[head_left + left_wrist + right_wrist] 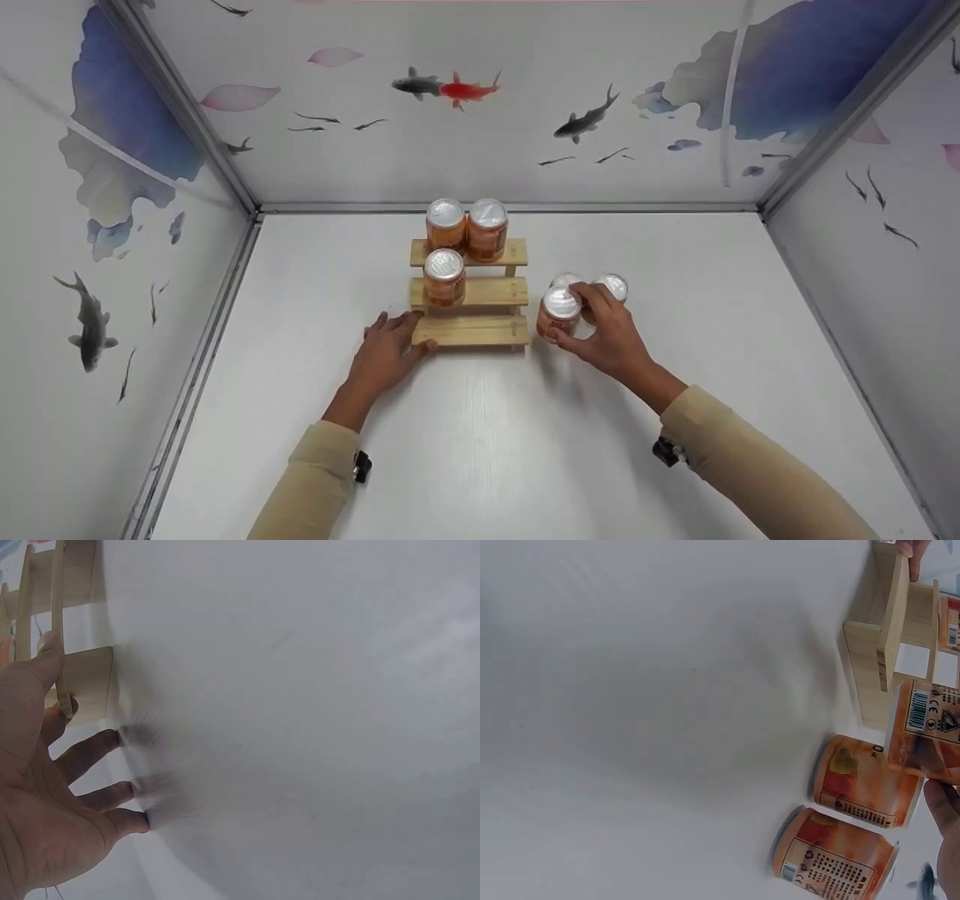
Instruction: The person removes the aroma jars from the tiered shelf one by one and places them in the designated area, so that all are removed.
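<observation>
A three-step wooden display rack (472, 330) stands mid-table. My left hand (386, 351) pinches the left end of its lowest step; in the left wrist view, the thumb lies over the board (58, 622) and the index finger under it, the other fingers spread to the table. To the rack's right, my right hand (611, 337) grips an orange can (561, 309) with a silver lid between thumb and fingers. In the right wrist view this held can (922, 727) is raised off the table. Two similar cans (866, 784) stand on the table just behind it, partly hidden in the head view.
Two orange cans (487, 229) stand side by side on the rack's top step. Another can (445, 277) is at the left of the middle step. White walls (480, 150) printed with fish and petals enclose the white table (480, 450) at the back and sides.
</observation>
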A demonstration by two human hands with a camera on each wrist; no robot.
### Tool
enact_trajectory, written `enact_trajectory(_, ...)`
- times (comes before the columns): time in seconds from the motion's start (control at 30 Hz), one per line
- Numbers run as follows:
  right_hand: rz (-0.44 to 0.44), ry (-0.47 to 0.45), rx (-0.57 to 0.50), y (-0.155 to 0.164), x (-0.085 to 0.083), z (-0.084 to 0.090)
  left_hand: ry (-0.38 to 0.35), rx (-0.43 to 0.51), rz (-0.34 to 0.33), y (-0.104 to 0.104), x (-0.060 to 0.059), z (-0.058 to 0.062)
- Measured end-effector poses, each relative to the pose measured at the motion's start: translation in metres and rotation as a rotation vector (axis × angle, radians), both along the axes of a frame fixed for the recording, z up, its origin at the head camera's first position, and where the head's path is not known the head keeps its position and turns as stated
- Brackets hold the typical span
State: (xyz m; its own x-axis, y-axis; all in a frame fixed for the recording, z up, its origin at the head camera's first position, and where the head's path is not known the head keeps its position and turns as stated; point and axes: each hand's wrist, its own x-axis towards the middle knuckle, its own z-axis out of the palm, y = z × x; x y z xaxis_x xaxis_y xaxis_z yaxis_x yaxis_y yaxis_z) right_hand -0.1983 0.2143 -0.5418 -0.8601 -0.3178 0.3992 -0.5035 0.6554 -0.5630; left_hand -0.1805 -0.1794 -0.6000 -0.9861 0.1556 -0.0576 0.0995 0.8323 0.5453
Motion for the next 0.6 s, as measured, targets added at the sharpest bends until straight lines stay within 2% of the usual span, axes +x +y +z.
enact_trajectory(0.2, 0.016, -0.030, -0.012, 0.006, 0.001, -0.008, 0.007, 0.024, -0.001, 0.000, 0.001, -0.001)
enact_trajectory(0.6, 0.032, -0.091, 0.019, 0.018, 0.003, -0.020, -0.005, 0.009, 0.006, 0.000, -0.001, -0.002)
